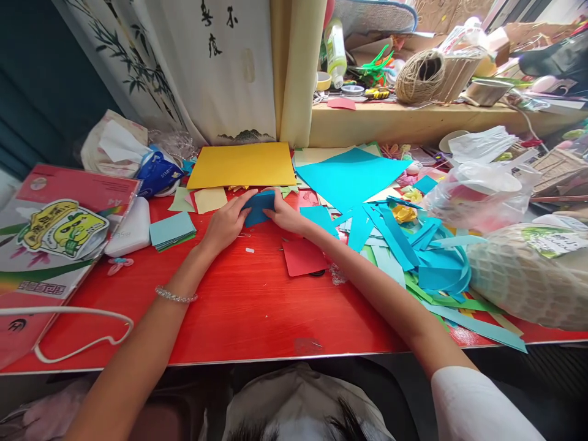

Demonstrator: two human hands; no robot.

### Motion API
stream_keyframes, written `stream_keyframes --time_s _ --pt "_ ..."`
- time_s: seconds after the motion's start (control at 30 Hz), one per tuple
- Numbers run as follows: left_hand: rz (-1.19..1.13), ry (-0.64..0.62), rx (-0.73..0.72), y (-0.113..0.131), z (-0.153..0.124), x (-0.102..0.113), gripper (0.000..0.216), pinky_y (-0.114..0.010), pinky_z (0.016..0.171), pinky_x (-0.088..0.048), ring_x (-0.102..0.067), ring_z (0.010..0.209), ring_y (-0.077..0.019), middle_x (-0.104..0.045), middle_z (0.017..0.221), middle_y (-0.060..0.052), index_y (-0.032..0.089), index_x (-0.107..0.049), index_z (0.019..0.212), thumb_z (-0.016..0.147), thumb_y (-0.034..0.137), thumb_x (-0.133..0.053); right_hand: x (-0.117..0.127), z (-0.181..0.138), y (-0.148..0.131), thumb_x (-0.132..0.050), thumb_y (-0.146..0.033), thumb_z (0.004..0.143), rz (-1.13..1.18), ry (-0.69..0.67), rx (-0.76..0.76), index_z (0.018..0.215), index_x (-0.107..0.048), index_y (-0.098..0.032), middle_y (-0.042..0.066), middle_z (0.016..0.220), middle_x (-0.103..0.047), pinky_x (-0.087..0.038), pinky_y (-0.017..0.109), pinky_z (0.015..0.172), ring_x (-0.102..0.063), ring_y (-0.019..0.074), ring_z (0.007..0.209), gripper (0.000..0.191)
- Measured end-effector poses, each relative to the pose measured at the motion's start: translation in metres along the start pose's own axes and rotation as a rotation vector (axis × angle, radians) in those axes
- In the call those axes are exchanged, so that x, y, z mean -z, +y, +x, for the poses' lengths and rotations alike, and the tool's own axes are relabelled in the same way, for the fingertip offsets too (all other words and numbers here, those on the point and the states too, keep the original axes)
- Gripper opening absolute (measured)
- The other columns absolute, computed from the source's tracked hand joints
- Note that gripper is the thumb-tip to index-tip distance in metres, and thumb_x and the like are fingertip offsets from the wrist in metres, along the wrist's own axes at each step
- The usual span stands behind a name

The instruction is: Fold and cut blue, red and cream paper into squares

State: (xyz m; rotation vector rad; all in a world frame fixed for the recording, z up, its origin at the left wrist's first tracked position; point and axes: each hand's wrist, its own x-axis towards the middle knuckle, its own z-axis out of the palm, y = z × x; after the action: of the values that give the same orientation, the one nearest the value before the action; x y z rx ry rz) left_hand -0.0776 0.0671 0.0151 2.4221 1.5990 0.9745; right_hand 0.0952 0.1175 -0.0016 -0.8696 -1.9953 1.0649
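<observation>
A small piece of blue paper (260, 208) is held upright between my two hands, over the red table (220, 318). My left hand (229, 217) grips its left edge with thumb and fingers. On the opposite edge, my right hand (285, 214) is closed with its thumb on the near face. Just behind lies a yellow paper sheet (243, 165). A red paper square (303, 257) rests to the right, below my right forearm, with something dark partly hidden beneath it. To the left sits a small stack of light blue and green paper pieces (172, 229).
Blue paper strips (413, 245) pile up on the right, near a larger blue sheet (351, 174). A netted bag (528, 275) stands at the right edge. On the left are a paper pack (55, 245), a white box (131, 226) and a white cable (92, 315).
</observation>
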Motion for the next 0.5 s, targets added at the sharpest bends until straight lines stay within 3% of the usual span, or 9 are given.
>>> stream_keyframes --time_s 0.1,0.17,0.2,0.33,0.5 --pt "-0.114 -0.058 0.073 -0.001 0.004 0.025 0.043 -0.033 0.079 -0.049 -0.062 0.088 -0.0214 -0.065 0.098 -0.005 0.024 -0.052 0.126 0.084 0.026 -0.048 0.002 0.003 -0.011 -0.046 -0.016 0.084 -0.023 0.002 -0.017 0.110 -0.043 -0.015 0.011 0.109 -0.056 -0.049 0.040 0.084 -0.056 0.0212 0.097 0.026" --pt "-0.212 -0.103 0.233 -0.004 0.005 0.052 0.047 -0.029 0.057 -0.049 -0.059 0.058 -0.0171 -0.060 0.067 -0.001 0.023 -0.051 0.127 0.081 0.028 -0.053 0.000 0.007 -0.026 -0.048 -0.018 0.085 0.033 -0.040 -0.038 0.102 -0.047 -0.015 0.010 0.101 -0.059 -0.054 0.035 0.072 -0.061 0.0183 0.083 0.018" --pt "-0.261 -0.119 0.305 -0.007 0.003 0.067 0.051 -0.027 0.051 -0.047 -0.056 0.052 -0.0156 -0.055 0.061 0.000 0.023 -0.048 0.129 0.079 0.028 -0.055 -0.002 0.010 -0.036 -0.048 -0.019 0.085 0.079 -0.084 -0.054 0.099 -0.048 -0.015 0.009 0.096 -0.061 -0.054 0.031 0.065 -0.062 0.0161 0.075 0.014" --pt "-0.300 -0.085 0.478 -0.025 -0.011 0.113 0.055 -0.021 0.045 -0.041 -0.050 0.051 -0.0118 -0.048 0.063 0.002 0.022 -0.047 0.128 0.075 0.026 -0.059 -0.030 0.027 -0.074 -0.047 -0.010 0.085 0.232 -0.277 -0.132 0.082 -0.052 -0.012 0.004 0.071 -0.063 -0.053 0.022 0.053 -0.060 0.0097 0.054 0.006" --pt "0.028 -0.142 0.717 -0.060 -0.027 0.128 0.046 -0.023 0.050 -0.044 -0.052 0.052 -0.0127 -0.054 0.064 0.001 0.015 -0.051 0.119 0.074 0.020 -0.056 -0.082 0.054 -0.093 -0.046 -0.007 0.083 0.306 -0.395 -0.335 0.061 -0.052 -0.011 0.004 0.058 -0.062 -0.053 0.018 0.053 -0.060 0.0092 0.051 0.024"
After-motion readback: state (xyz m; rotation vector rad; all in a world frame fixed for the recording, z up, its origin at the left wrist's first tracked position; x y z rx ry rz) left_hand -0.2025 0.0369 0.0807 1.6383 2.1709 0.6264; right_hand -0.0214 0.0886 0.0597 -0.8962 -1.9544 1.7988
